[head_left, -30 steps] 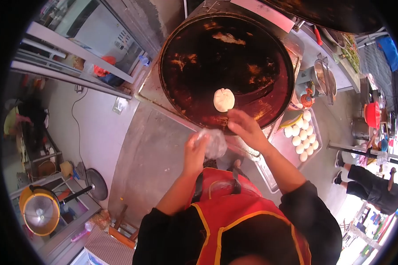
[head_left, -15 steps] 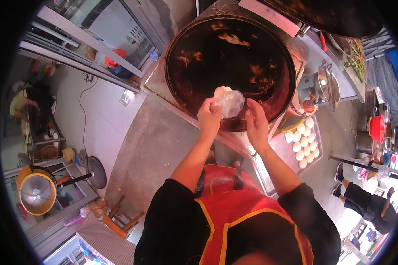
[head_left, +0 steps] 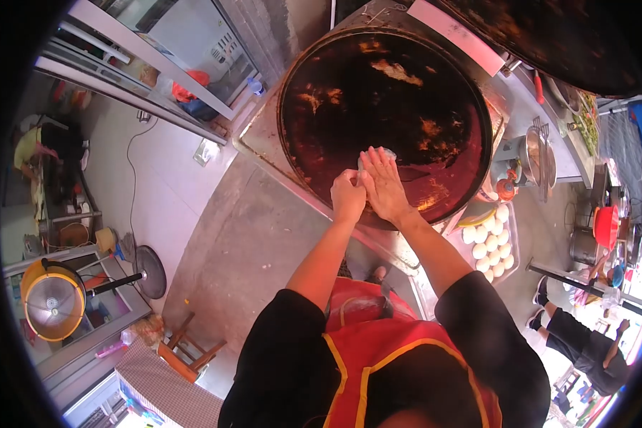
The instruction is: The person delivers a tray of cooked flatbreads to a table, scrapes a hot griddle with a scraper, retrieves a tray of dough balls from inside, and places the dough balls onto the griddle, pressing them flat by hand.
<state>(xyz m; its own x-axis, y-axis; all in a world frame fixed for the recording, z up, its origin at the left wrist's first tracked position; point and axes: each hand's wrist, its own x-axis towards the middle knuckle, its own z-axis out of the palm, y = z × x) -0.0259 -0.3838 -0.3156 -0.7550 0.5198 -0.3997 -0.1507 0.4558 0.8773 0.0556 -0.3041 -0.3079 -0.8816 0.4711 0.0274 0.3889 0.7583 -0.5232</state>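
Crumpled clear plastic film: on the round dark pan, towards its near edge, with parts showing beyond the fingertips of the right hand and beside the thumb side. I see that hand laid over it, fingers open, extended and close together. Whatever lies beneath the palm is hidden from me.

Left hand: fingers curled inward, touching or just beside the right hand; I cannot tell whether they grip the film's edge.

Progress, my judgement: an early stage, with one spot on the pan being worked. Many round white dough balls sit unflattened in the shallow pale tray, right of the pan. I cannot see a finished piece.

Further out: a shiny metal bowl with tongs across it, beyond the tray. Well apart, at far right, a person in black.
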